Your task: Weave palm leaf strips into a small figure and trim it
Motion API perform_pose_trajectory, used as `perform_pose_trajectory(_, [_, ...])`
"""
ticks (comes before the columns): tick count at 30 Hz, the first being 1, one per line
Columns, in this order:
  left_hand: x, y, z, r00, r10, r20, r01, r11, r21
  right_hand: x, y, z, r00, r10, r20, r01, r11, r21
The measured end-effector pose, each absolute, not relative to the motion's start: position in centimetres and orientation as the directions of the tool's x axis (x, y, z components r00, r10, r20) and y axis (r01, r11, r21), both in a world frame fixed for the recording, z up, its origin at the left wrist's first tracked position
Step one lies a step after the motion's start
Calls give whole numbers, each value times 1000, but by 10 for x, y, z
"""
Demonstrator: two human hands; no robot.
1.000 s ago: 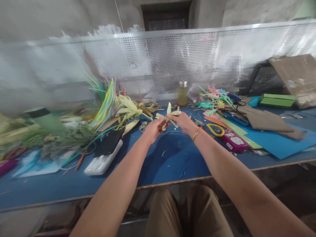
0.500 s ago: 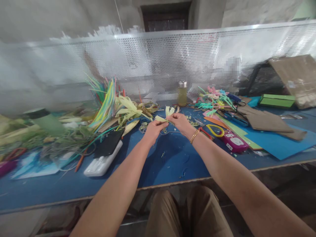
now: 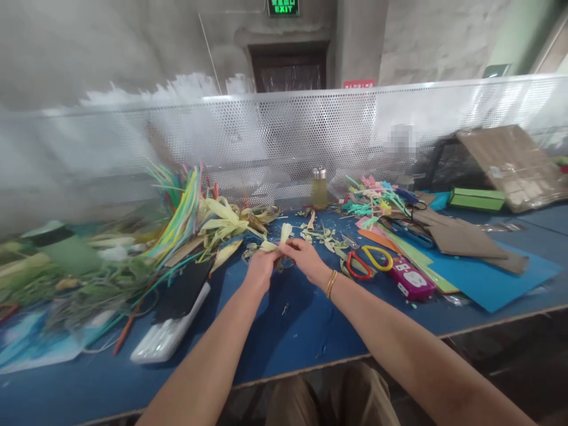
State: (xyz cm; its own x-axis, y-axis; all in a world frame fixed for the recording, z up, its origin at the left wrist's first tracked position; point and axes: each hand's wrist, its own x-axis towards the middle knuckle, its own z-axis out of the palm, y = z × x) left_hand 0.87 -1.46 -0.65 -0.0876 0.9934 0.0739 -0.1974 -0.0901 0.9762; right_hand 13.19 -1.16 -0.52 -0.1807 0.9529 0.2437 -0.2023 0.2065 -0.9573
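Observation:
Pale, folded corn husk strips (image 3: 286, 232) stick up between my two hands over the middle of the blue table. My left hand (image 3: 262, 265) pinches the husk from the left, its fingers closed. From the other side my right hand (image 3: 303, 255) grips the same husk close to the left fingertips. The base of the husk is mostly hidden by my fingers. Behind and left of my hands lies a heap of loose corn husks (image 3: 224, 216). Scissors with a red and a yellow handle (image 3: 377, 258) rest just right of my right wrist.
Colourful pipe cleaners (image 3: 184, 201) stand at the left, near a black and white device (image 3: 177, 313). A glass bottle (image 3: 319, 189) stands at the back. On the right are a purple box (image 3: 410, 279), blue paper (image 3: 497, 290), cardboard (image 3: 465, 232) and small craft flowers (image 3: 377, 198).
The view has tilted up, so the table and my hands appear lower, and an exit sign shows. Both hands still hold the husk together; the scissors are less covered by my right arm.

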Motion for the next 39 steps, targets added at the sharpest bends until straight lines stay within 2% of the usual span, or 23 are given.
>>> perform_pose_trajectory(4, [8,-14,-9,-136,985,111,-95,-124,988,130,-11,-9,-172,953,251,-244,205,-948])
perform_pose_trajectory(11, [8,-17,-12,-46,995,91,-63,-94,994,132,-16,0,-137,968,209,-252,171,-953])
perform_pose_trajectory(13, [8,-18,-11,-66,994,81,-16,-83,996,131,-18,2,-131,974,182,-283,139,-949])
perform_pose_trajectory(17, [12,-23,-6,-87,989,121,113,-111,987,132,-17,0,-126,990,64,-342,17,-940])
perform_pose_trajectory(21, [20,-30,-2,-5,986,168,86,-166,982,136,-12,-5,-102,991,-89,-460,-126,-879])
perform_pose_trajectory(27, [24,-32,-6,-83,985,152,90,-145,985,134,-13,-6,-88,995,-47,-451,-82,-889])
perform_pose_trajectory(30, [24,-34,-4,-112,987,115,-10,-117,993,135,-17,-3,-116,993,-4,-425,-53,-903])
perform_pose_trajectory(34, [26,-38,2,-107,985,134,-78,-143,987,143,-18,2,-176,984,24,-393,-48,-918])
perform_pose_trajectory(39, [29,-38,2,-76,993,91,-116,-100,988,154,-13,3,-284,957,58,-279,-25,-960])
